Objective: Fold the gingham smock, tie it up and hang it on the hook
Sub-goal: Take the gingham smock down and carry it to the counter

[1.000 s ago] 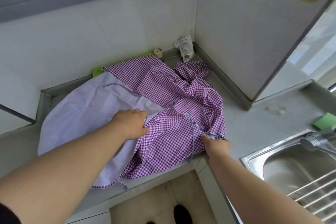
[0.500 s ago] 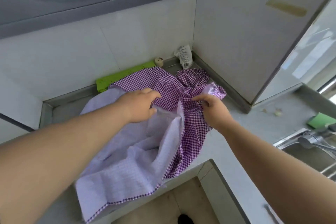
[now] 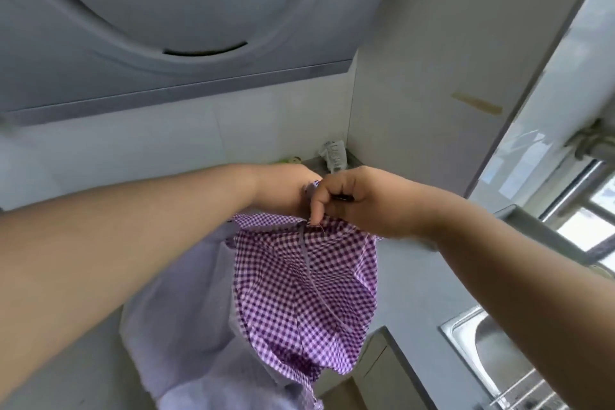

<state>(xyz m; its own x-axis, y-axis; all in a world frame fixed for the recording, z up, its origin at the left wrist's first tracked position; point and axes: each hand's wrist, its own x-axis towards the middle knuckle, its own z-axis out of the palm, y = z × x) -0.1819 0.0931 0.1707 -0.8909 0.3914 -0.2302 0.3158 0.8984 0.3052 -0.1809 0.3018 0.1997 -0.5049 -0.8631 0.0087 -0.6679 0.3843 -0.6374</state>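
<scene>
Gingham smock (image 3: 304, 283), spread on the counter (image 3: 429, 280) a second ago, now hangs lifted before the range hood (image 3: 173, 20), its top edge pinched by left hand (image 3: 283, 190) and right hand (image 3: 359, 201), so folding has begun.

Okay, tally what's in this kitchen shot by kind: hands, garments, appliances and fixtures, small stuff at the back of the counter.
Hands: 2, left hand and right hand, both gripping the smock
Garments: 1, gingham smock
Appliances and fixtures: 2, range hood, sink
Small counter items: 1, white packet
Total: 6
</scene>
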